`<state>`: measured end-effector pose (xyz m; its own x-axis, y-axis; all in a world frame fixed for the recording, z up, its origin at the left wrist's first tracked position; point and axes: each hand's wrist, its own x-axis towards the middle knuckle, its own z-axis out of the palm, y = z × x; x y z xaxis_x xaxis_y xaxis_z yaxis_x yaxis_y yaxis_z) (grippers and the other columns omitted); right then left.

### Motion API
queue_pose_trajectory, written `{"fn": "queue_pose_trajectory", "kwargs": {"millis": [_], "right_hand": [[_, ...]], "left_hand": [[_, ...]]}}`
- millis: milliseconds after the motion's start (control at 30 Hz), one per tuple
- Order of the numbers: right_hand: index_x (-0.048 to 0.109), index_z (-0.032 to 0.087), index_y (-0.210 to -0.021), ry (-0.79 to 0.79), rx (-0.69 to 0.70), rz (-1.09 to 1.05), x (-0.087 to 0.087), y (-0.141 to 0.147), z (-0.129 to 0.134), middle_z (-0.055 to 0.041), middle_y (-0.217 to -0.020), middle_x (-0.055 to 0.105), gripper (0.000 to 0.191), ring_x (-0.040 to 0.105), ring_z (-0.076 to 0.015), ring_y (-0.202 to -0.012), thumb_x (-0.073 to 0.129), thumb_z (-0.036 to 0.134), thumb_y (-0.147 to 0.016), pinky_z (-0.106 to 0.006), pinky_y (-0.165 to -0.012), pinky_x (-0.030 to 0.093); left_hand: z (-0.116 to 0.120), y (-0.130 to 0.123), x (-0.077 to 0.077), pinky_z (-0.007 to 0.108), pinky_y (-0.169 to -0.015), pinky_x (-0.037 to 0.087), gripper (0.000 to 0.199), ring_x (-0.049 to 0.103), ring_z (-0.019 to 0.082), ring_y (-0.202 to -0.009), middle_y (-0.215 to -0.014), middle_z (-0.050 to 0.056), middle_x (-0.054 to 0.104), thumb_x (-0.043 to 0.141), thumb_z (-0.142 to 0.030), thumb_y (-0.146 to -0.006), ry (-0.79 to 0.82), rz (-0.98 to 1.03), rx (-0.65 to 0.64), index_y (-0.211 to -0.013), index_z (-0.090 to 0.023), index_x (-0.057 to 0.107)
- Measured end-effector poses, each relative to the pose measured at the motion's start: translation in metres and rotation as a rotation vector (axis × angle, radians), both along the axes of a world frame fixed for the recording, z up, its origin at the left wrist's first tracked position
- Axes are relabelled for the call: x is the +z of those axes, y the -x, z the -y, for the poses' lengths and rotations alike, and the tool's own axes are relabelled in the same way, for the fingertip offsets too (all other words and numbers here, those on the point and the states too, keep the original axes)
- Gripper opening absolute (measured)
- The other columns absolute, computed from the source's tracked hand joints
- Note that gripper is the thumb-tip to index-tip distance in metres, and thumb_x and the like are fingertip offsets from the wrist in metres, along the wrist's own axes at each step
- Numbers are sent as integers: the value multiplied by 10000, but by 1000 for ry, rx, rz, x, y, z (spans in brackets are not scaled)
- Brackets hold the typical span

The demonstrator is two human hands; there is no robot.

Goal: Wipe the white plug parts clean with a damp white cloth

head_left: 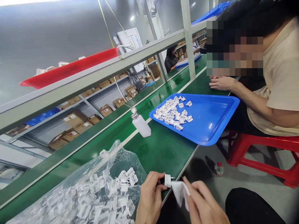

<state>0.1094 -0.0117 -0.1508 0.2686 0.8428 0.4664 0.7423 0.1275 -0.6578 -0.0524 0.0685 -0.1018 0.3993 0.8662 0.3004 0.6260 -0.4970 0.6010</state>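
Low in the view, near the table's edge, my left hand [149,196] pinches a small white plug piece [167,180] with a thin pin pointing right. My right hand [203,202] is closed on a folded white cloth [181,190], whose near end hangs down right beside the plug piece. Whether the cloth touches it, I cannot tell. To the left of my left hand lies a clear plastic bag [116,149] with a heap of similar white plug pieces [100,193].
A blue tray [205,124] with several white plug pieces overhangs the green table [158,155]. Behind the bag stands a white pump bottle [141,125]. At right a co-worker sits on a red stool [261,146]. A red tray [74,68] rests on the rail above.
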Motion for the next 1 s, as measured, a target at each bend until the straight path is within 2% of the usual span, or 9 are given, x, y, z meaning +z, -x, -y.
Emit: {"fn": "queue_pose_trajectory", "kwargs": {"millis": [67,100,233,300,567,700,800,900,1000], "right_hand": [[541,220,-1439,-16,-80,-94,3,-1,0,-63,-991,663,430,712,-154,-779,395,299,-1042,-217,-608,560],[527,223,-1454,-43,-60,-102,4,1,-2,-66,-1000,667,437,714,-161,-814,422,271,-1033,-226,-661,573],[523,162,-1453,-164,236,21,-1,14,-15,-67,-951,687,464,712,-156,-799,424,146,-1000,-225,-711,588],[521,148,-1451,-176,287,72,-3,18,-21,-70,-966,697,472,714,-156,-800,432,123,-988,-220,-689,589],[467,260,-1489,-48,231,-24,1,17,-33,-34,-1000,677,486,722,-143,-827,407,156,-1017,-223,-662,584],[483,212,-1474,-99,201,-8,-4,25,-29,-66,-1043,692,483,728,-171,-859,382,135,-1008,-254,-683,600],[517,166,-1440,-176,194,60,-6,27,-22,-78,-1010,713,461,730,-193,-804,381,141,-1000,-281,-644,614],[556,143,-1400,-191,203,127,1,24,-20,-89,-1015,728,438,734,-212,-779,407,145,-988,-309,-627,624],[559,158,-1402,-109,194,58,13,20,-25,-86,-1042,713,448,738,-213,-845,391,120,-988,-319,-670,625]], "left_hand": [[0,-1,1,216,-659,537,437,646,141,-760,-882,8,669,401,30,-802,1,9,0,-1024,-227,677],[0,-2,2,216,-662,533,433,644,140,-758,-880,7,669,404,31,-798,0,13,1,-1018,-225,676],[2,-4,7,213,-676,517,353,625,141,-758,-846,-1,650,425,17,-817,19,17,2,-923,-225,659],[3,-5,8,211,-682,515,324,619,140,-760,-839,0,639,420,3,-848,40,26,-4,-887,-223,648],[3,-5,-3,191,-675,526,414,627,138,-785,-885,12,642,411,27,-840,33,102,8,-987,-240,690],[1,-1,-4,196,-660,518,405,627,145,-764,-852,16,640,438,39,-796,0,27,-16,-985,-210,696],[0,0,0,198,-660,510,367,625,145,-758,-842,17,647,438,27,-809,-4,-5,-20,-943,-201,691],[2,-2,4,203,-666,509,376,626,146,-757,-849,22,660,409,18,-820,3,7,-18,-922,-204,695],[3,-4,6,216,-667,512,368,626,150,-738,-832,25,663,418,5,-807,7,15,-4,-920,-197,704]]}}
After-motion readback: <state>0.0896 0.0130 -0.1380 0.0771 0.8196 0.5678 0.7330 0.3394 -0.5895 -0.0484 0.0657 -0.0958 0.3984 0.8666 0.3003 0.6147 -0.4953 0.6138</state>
